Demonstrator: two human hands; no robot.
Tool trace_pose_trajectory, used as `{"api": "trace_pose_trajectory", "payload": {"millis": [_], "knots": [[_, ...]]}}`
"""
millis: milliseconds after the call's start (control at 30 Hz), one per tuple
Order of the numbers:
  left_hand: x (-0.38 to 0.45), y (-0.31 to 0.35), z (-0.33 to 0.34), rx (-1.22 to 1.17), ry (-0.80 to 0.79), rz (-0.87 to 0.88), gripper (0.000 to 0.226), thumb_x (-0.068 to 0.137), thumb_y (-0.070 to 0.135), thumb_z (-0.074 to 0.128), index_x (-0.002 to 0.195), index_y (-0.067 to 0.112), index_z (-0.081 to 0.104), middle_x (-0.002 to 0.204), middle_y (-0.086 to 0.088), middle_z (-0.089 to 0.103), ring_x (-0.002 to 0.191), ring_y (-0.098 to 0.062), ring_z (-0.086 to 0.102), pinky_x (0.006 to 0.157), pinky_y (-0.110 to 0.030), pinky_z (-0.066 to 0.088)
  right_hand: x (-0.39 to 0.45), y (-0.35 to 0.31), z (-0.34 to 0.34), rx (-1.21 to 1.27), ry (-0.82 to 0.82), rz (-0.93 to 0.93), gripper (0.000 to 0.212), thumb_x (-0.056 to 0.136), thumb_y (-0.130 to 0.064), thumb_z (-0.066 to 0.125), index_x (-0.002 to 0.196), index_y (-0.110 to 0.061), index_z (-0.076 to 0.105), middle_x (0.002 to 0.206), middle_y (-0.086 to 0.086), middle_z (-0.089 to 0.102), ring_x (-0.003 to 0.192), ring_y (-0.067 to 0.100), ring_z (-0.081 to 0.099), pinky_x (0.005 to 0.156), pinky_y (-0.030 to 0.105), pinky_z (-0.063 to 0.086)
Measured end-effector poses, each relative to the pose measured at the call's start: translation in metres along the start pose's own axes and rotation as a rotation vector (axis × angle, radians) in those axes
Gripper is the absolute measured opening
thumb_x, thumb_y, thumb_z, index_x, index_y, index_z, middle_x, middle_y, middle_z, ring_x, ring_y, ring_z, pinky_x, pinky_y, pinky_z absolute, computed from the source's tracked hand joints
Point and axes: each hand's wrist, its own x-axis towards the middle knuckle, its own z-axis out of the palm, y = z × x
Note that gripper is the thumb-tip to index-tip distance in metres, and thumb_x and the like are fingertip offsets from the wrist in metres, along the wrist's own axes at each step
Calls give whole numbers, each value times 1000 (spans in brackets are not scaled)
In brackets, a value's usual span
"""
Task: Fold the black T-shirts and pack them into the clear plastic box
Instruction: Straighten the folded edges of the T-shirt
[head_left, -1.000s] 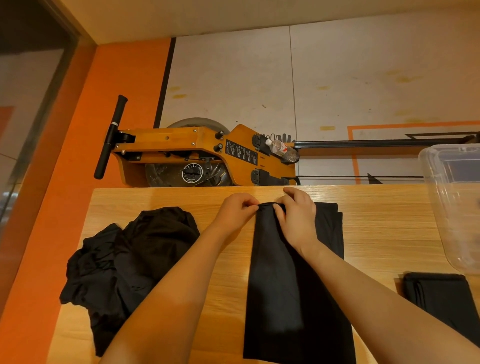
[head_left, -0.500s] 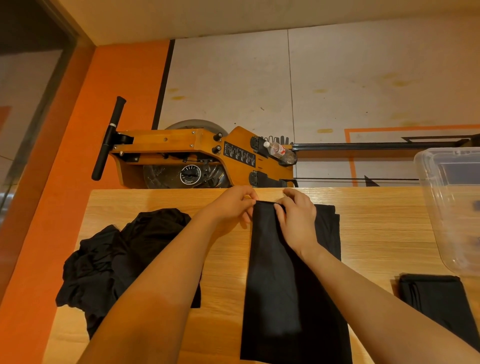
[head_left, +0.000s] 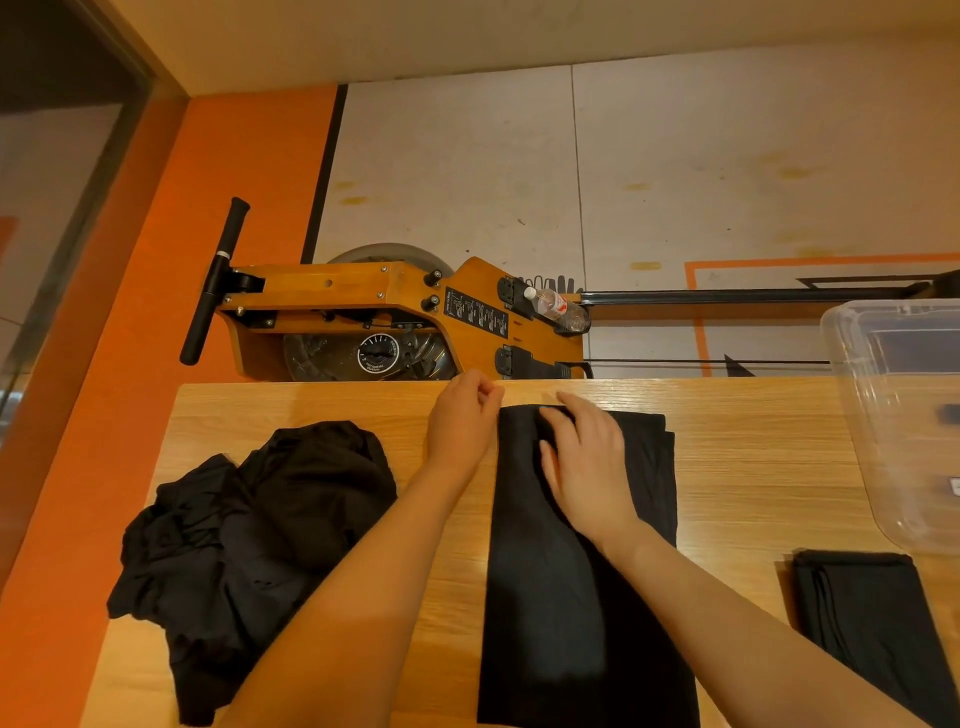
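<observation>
While the long folded black T-shirt strip (head_left: 582, 571) lies at 6 o'clock on the light wooden surface (head_left: 753, 467), the right hand (head_left: 584, 467) presses flat on it; the left hand (head_left: 462, 423), fingers curled, pinches its top-left corner. At 3 o'clock, the clear plastic box (head_left: 898, 415) shows dark contents, unidentifiable.

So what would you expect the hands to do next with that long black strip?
Probably fold the far end toward the person: the T-shirt is only a long strip; the left hand pinches its far corner, and the right hand lies flat on it.
</observation>
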Motion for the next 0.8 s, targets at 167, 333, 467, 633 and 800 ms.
{"api": "trace_pose_trajectory", "payload": {"millis": [167, 333, 467, 633, 800], "knots": [[-35, -14, 27, 351, 102, 375, 17, 94, 27, 53, 105, 18, 64, 106, 2, 63, 101, -16, 58, 89, -34, 45, -27, 5, 12, -150, -215, -10, 50, 95, -31, 36, 133, -8, 57, 144, 13, 50, 136, 27, 44, 115, 42, 25], [-46, -38, 43, 714, -142, 394, 67, 94, 55, 21, 152, 21, 22, 160, -2, 19, 147, -27, 16, 114, -45, 20, -33, 18, 12, -244, -300, -12, 65, 98, -50, 31, 147, -9, 40, 156, 14, 33, 146, 28, 26, 116, 46, 17], [-45, -41, 41, 742, -252, 321, 71, 91, 63, 5, 151, 31, -14, 160, 0, -19, 147, -27, -17, 117, -50, -3, -43, 36, 5, -291, -238, 202, 75, 96, -59, 25, 153, -9, 28, 161, 15, 21, 150, 29, 15, 119, 47, 13], [-63, -34, 44, 747, -105, 357, 72, 93, 57, 16, 154, 20, 2, 162, -6, 1, 149, -26, 1, 116, -47, 9, -48, 45, -9, -280, -149, 348, 78, 96, -58, 28, 153, -5, 22, 161, 17, 18, 150, 29, 10, 119, 49, 10], [-77, -36, 55, 743, -154, 466, 70, 93, 56, 22, 152, 18, 21, 160, -7, 17, 148, -25, 12, 116, -48, 21, -68, 46, -7, -316, -237, 6, 70, 98, -55, 27, 151, -10, 34, 161, 12, 22, 149, 27, 15, 119, 49, 12]]}}
